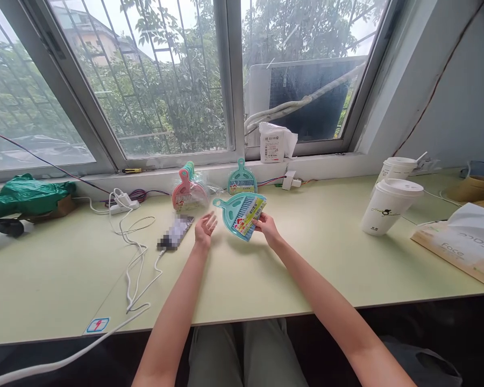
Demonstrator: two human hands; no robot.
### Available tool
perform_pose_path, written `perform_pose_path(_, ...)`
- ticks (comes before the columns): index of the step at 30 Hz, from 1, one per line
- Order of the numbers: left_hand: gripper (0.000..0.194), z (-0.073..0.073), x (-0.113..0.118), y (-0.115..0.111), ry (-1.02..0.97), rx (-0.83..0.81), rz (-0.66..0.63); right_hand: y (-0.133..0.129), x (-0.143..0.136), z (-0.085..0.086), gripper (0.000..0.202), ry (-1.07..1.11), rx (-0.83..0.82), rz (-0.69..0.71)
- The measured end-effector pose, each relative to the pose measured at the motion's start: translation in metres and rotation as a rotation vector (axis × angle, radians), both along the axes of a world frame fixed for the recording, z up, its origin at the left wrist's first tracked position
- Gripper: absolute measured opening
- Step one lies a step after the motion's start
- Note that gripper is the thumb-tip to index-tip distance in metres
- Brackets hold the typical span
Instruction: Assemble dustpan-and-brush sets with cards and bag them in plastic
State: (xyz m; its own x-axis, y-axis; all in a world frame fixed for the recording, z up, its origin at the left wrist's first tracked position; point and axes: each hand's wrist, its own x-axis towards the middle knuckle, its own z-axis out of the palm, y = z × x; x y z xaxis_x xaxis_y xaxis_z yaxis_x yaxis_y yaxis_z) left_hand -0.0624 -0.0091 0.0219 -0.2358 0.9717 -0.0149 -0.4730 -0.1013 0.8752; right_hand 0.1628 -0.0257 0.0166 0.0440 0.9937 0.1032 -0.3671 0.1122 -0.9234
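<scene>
Pinching teal mini dustpan set [242,214] at lower right edge, right hand [267,226] lifts it just above desk [266,274]; left hand [205,228] open, palm up, empty, beside phone [176,232]; pink dustpan stack [189,192], one teal dustpan [242,179] behind; two paper cups [389,201].

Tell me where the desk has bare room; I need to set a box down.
Bare desk lies left of the white cable, and between the right hand and the paper cups. Crowded: the window edge, with the phone, pink dustpans and teal dustpan.
</scene>
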Motion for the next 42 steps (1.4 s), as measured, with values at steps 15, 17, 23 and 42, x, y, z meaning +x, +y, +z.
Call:
perform_pose_path(15, 0.062, 0.009, -0.007, -0.005, 0.201, -0.008, -0.406, 0.007, 0.01, 0.004, 0.025, -0.004, -0.014, 0.085)
perform_pose_path(17, 0.067, 0.014, -0.01, -0.01, 0.246, -0.009, -0.502, 0.007, 0.013, 0.006, 0.026, -0.001, -0.005, 0.052)
perform_pose_path(23, 0.06, 0.015, -0.004, -0.018, 0.27, 0.003, -0.536, 0.004, 0.014, 0.008, 0.026, -0.023, -0.057, 0.182)
perform_pose_path(42, 0.04, 0.012, 0.019, -0.023, 0.131, 0.003, -0.547, -0.001, 0.003, 0.008, 0.029, 0.012, -0.017, 0.247)
